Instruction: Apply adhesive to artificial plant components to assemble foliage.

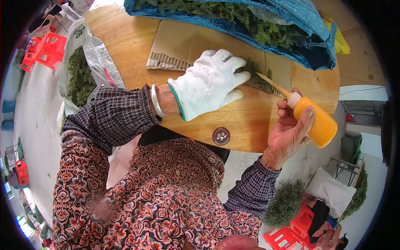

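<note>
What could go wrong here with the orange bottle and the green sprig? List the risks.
1. The right hand tilts the orange squeeze bottle so its nozzle sits close to the gloved left hand; whatever comes out may land on the glove rather than the green sprig.
2. The glove presses only one end of the sprig onto the cardboard, so it may shift.
3. Drips could mark the wooden table.

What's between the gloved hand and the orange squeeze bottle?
In the head view, a green fern-like sprig lies on the cardboard between the left hand and the orange squeeze bottle in the right hand; the bottle's nozzle points at it.
</note>
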Motion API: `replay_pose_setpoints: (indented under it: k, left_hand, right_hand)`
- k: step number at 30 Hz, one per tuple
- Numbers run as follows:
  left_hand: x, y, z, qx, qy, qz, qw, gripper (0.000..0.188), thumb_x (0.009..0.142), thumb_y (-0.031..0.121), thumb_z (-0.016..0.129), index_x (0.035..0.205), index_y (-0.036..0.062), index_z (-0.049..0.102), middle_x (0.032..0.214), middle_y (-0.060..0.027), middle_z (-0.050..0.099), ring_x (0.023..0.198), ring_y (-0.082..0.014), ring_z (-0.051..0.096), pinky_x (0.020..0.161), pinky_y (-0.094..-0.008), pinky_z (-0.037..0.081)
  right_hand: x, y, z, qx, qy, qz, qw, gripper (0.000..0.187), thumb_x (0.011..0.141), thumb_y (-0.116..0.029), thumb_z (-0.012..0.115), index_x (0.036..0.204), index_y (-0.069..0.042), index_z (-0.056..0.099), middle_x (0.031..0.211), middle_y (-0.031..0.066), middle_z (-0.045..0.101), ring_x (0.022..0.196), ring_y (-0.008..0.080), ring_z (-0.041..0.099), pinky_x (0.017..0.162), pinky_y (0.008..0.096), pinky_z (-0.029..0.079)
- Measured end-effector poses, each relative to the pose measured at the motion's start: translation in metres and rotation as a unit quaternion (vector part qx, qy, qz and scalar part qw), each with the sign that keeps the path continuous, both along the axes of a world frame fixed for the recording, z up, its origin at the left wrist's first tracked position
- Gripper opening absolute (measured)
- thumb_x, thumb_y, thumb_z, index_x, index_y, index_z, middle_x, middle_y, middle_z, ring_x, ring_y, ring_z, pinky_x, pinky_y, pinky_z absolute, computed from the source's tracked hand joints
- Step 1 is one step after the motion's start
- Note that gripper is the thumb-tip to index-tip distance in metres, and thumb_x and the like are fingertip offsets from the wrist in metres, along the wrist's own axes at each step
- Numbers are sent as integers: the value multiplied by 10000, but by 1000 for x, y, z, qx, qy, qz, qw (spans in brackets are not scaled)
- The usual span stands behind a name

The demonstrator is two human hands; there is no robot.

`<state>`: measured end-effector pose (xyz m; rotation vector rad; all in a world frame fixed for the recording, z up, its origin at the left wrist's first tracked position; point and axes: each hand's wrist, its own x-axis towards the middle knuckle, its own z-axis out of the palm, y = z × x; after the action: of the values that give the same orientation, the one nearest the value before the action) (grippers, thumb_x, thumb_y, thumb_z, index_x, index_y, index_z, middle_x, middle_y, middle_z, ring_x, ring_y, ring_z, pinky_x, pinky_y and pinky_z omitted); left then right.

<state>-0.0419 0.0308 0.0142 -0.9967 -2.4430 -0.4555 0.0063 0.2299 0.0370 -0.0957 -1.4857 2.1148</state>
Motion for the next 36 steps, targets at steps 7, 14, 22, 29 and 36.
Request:
replay_pose_setpoints:
  k: [7, 14, 22, 29, 36]
  left_hand:
    - [5, -3, 3, 7, 1, -3, 1000, 329, 811, 267, 621, 1093, 97, 623, 1199, -101, 546, 1015, -304, 527, 860, -400, 446]
    - [10, -5, 5, 4, 7, -4, 1000, 334, 810, 271, 620, 1095, 96, 625, 1200, -103, 547, 1014, -304, 525, 856, -406, 443]
    - [16, -6, 9, 0, -11, -4, 1000, 335, 815, 270, 614, 1102, 98, 625, 1207, -104, 546, 1016, -307, 523, 867, -409, 438]
    - [18, -8, 8, 2, -1, -5, 1000, 331, 817, 263, 611, 1105, 102, 621, 1212, -104, 544, 1015, -307, 524, 860, -407, 437]
    - [19, -8, 10, -1, -8, -2, 1000, 332, 817, 261, 611, 1108, 102, 618, 1209, -105, 545, 1023, -308, 521, 859, -410, 436]
  right_hand:
    - [6, 4, 0, -30, -5, 3, 1000, 395, 874, -261, 676, 1127, 8, 535, 1028, 190, 664, 644, 167, 647, 544, 181, 511]
    - [13, 2, 6, -22, 14, -4, 1000, 394, 873, -260, 679, 1131, -2, 531, 1020, 189, 666, 638, 168, 650, 536, 181, 513]
    - [13, -6, 6, -15, 12, -8, 1000, 405, 873, -270, 678, 1128, 10, 535, 1018, 184, 667, 634, 161, 644, 544, 182, 510]
    - [17, -11, 10, -22, 3, -3, 1000, 422, 873, -279, 676, 1129, 26, 537, 1003, 176, 669, 627, 154, 635, 551, 183, 504]
    - [17, -9, 9, 4, -7, -4, 1000, 431, 872, -280, 677, 1138, 26, 531, 1001, 178, 669, 630, 152, 636, 547, 179, 502]
